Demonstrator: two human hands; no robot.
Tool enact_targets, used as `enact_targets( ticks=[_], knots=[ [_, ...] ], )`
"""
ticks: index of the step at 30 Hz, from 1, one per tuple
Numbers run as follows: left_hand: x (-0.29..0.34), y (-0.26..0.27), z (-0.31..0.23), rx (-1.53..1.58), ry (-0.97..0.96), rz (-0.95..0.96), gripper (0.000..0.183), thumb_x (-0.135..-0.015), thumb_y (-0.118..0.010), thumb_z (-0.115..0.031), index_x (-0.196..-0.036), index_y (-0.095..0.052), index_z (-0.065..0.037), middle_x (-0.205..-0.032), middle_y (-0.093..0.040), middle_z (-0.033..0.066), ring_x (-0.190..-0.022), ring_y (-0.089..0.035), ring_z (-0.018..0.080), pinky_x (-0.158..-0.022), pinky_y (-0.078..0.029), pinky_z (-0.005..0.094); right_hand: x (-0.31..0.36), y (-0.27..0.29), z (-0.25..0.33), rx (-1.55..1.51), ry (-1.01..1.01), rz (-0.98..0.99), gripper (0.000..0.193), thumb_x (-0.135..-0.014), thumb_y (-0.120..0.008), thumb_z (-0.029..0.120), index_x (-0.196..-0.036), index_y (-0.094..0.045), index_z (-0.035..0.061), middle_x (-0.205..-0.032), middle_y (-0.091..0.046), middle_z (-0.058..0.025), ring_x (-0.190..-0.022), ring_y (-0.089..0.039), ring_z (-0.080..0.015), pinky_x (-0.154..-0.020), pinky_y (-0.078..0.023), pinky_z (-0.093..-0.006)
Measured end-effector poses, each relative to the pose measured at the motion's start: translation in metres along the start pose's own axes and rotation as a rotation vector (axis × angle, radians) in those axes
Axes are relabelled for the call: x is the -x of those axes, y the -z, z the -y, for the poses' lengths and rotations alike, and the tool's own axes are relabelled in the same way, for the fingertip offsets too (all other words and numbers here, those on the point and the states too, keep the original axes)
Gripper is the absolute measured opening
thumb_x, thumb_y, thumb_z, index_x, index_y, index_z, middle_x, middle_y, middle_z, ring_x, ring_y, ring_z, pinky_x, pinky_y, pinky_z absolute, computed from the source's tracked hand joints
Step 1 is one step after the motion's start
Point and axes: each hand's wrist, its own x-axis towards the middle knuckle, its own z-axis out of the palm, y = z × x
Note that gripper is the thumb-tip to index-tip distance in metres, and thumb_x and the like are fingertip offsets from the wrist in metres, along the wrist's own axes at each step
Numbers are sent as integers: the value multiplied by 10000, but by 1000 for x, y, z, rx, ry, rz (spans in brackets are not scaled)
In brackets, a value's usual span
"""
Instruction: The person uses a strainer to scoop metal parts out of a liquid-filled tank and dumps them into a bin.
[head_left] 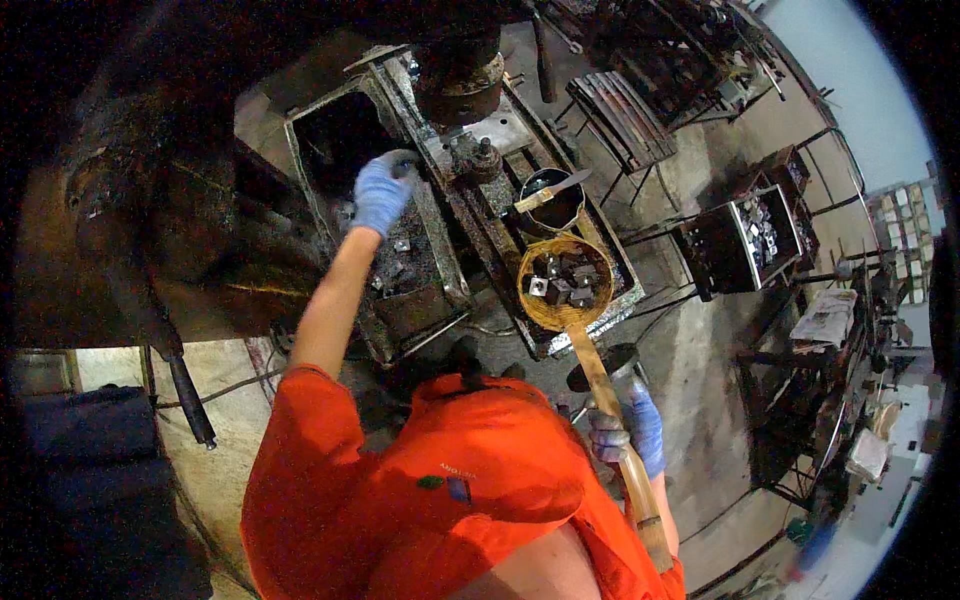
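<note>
My right hand [627,437], in a light blue glove with grey fingers, is wrapped round the long bamboo handle [598,376] of a round yellowish scoop basket. Several small metal blocks [570,278], some shiny and some dark, lie in the basket [524,305], which rests over the near end of a metal-framed bench. My left hand [383,192], gloved the same way, reaches out above a long metal trough [440,240]. Its fingers look curled in; anything in them is hidden. Under that wrist, a few small metal pieces [402,245] lie in the trough.
Beyond the basket stands a round pail [570,215] with a wooden-handled brush or blade [553,190] across its rim. A dark machine [150,220] fills the left side. To the right are a slatted stand [622,120] and a bin of metal pieces [765,235].
</note>
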Motion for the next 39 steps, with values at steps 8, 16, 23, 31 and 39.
enact_targets(
  ticks=[8, 16, 23, 31, 39],
  knots=[
    [-67, -27, 137, -677, 512, 492, 683, -703, -594, -242, -1327, -321, -181, -1295, -396, 179, -1172, -424, 315, -944, -388, 404, -2, 6, 3, -48, -45, 46, 544, -773, -508, 539, -974, -476, 34, -561, -384, 5, -378, -327, -72, -306, -273, -219],
    [-65, -43, 170, -854, 497, 614, 833, -611, -715, -360, -1314, -317, -154, -1313, -372, 175, -1188, -406, 314, -946, -381, 413, 3, -6, -6, -75, 18, -142, 532, -774, -510, 541, -974, -508, 48, -549, -412, 7, -381, -340, -100, -326, -297, -259],
    [-62, -72, 175, -902, 547, 532, 640, -651, -672, -293, -1243, -436, -232, -1368, -283, 173, -1189, -401, 330, -936, -396, 401, 0, -7, -9, -97, 53, -168, 544, -762, -522, 533, -990, -497, 39, -554, -418, -10, -364, -334, -92, -294, -274, -235],
    [-61, -70, 185, -764, 676, 511, 629, -663, -673, -312, -1246, -440, -266, -1357, -326, 131, -1151, -451, 304, -909, -417, 377, 1, -3, -12, -120, 70, -115, 531, -796, -485, 543, -979, -520, 47, -592, -451, -15, -374, -358, -85, -312, -318, -240],
    [-58, -74, 185, -906, 378, 633, 621, -660, -634, -229, -1250, -439, -254, -1377, -287, 151, -1164, -434, 309, -936, -392, 372, -1, -2, -13, -171, 60, -64, 529, -794, -489, 545, -979, -517, 50, -586, -450, -13, -378, -373, -93, -318, -333, -251]
  ],
)
